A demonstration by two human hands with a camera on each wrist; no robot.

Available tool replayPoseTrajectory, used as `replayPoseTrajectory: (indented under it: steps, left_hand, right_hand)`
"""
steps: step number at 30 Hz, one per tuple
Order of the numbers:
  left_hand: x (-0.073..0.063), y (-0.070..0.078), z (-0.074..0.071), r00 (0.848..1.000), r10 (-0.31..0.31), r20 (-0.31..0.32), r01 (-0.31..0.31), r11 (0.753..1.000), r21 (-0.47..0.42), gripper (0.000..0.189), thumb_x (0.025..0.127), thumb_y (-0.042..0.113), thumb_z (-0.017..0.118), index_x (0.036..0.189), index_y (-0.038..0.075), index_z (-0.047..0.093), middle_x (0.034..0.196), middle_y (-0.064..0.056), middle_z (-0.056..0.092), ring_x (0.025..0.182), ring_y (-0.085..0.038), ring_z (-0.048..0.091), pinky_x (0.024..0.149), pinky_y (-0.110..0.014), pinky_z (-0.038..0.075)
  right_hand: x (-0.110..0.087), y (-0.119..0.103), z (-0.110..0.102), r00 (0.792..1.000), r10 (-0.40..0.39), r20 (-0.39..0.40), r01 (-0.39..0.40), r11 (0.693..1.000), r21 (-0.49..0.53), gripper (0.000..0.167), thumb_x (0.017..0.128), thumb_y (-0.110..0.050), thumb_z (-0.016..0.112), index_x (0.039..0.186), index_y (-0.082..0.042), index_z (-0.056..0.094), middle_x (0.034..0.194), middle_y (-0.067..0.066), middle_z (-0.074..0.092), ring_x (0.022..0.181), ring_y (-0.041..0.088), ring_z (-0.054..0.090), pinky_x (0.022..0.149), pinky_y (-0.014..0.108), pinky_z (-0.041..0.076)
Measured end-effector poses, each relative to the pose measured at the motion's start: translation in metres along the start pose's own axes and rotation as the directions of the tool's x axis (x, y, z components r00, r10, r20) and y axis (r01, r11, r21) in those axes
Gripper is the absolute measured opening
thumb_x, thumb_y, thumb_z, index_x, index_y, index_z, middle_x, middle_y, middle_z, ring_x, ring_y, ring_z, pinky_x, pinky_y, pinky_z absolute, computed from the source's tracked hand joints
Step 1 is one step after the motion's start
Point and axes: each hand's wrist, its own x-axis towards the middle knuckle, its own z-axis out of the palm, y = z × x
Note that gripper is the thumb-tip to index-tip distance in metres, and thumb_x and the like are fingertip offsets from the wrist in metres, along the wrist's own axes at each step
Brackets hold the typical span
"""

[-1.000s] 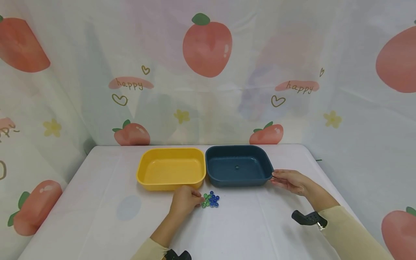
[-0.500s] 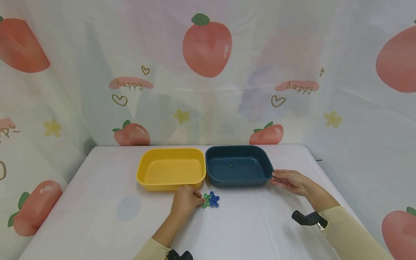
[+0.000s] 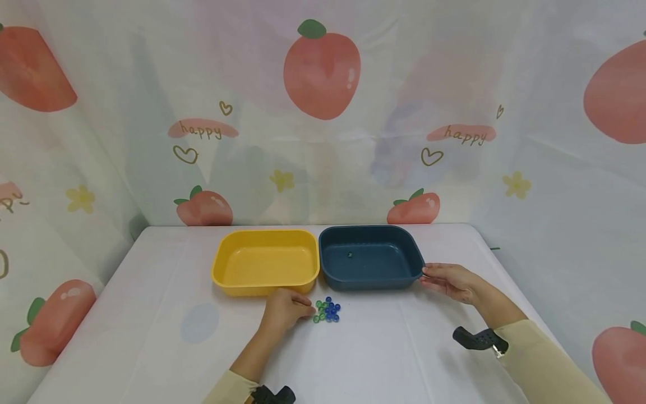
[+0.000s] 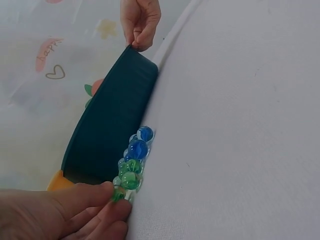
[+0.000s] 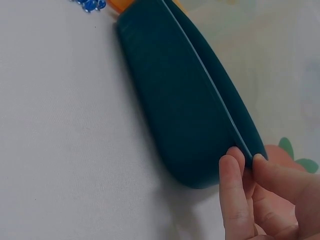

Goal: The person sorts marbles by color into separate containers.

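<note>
In the head view, a yellow bin [image 3: 266, 289] and a dark blue bin [image 3: 370, 283] stand side by side. Blue and green glass marbles [image 3: 330, 310] lie clustered in front of them. My left hand [image 3: 285, 310] is at the cluster's left edge; the left wrist view shows a green marble [image 4: 118, 194] between its thumb and finger, partly covered by them. My right hand [image 3: 451, 282] grips the right rim of the dark blue bin, thumb on one side and fingers underneath. A single small marble [image 3: 350, 255] lies inside the dark blue bin.
A white cloth covers the table [image 3: 373, 359]. Behind it and on both sides hangs a printed curtain [image 3: 323, 163] with peaches, hearts and flowers. Each wrist wears a black strap [image 3: 479, 338].
The marble inside the dark blue bin has rolled leftward. My left hand has drawn back slightly left from the cluster. My right hand stays on the bin's rim.
</note>
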Motion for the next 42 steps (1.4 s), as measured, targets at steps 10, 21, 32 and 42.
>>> replayPoseTrajectory:
  steps: [10,21,32,42]
  left_hand:
    - [-0.001,0.0,-0.003,0.998,-0.061,0.016,0.062,0.995,-0.072,0.014,0.077,0.015,0.084,0.086,0.006,0.077,0.073,-0.002,0.073,0.066,-0.012,0.065,0.063,-0.025,0.057]
    - [-0.002,0.015,-0.006,0.996,-0.061,0.07,0.075,0.973,-0.218,0.017,0.079,0.01,0.082,0.092,0.002,0.077,0.081,-0.007,0.075,0.076,-0.019,0.073,0.07,-0.029,0.06]
    - [0.001,0.033,-0.01,0.99,-0.096,0.1,0.117,0.964,-0.238,0.014,0.084,0.017,0.079,0.093,0.006,0.076,0.084,-0.004,0.075,0.078,-0.015,0.072,0.074,-0.029,0.06]
    - [0.012,0.047,-0.017,0.992,-0.094,0.085,0.111,0.968,-0.227,0.018,0.084,0.021,0.079,0.098,0.009,0.077,0.085,-0.003,0.076,0.083,-0.017,0.072,0.076,-0.027,0.06]
  right_hand:
    - [0.001,0.0,0.0,1.0,-0.001,-0.007,0.001,1.0,-0.006,0.053,0.1,-0.005,0.055,0.141,0.011,0.026,0.093,0.005,0.07,0.09,0.015,0.072,0.086,0.028,0.057]
    - [0.0,0.0,0.0,1.0,-0.01,0.001,0.01,1.0,-0.015,0.054,0.1,-0.004,0.053,0.143,0.013,0.024,0.094,0.005,0.07,0.09,0.015,0.072,0.084,0.028,0.058]
    - [0.0,0.0,0.0,1.0,-0.012,0.007,0.012,1.0,0.003,0.043,0.1,-0.003,0.053,0.135,0.01,0.032,0.093,0.006,0.07,0.089,0.015,0.071,0.085,0.028,0.058]
    - [-0.001,0.0,0.0,1.0,-0.013,0.016,0.013,1.0,-0.002,0.049,0.101,-0.004,0.052,0.14,0.012,0.026,0.094,0.005,0.07,0.09,0.015,0.071,0.085,0.028,0.057]
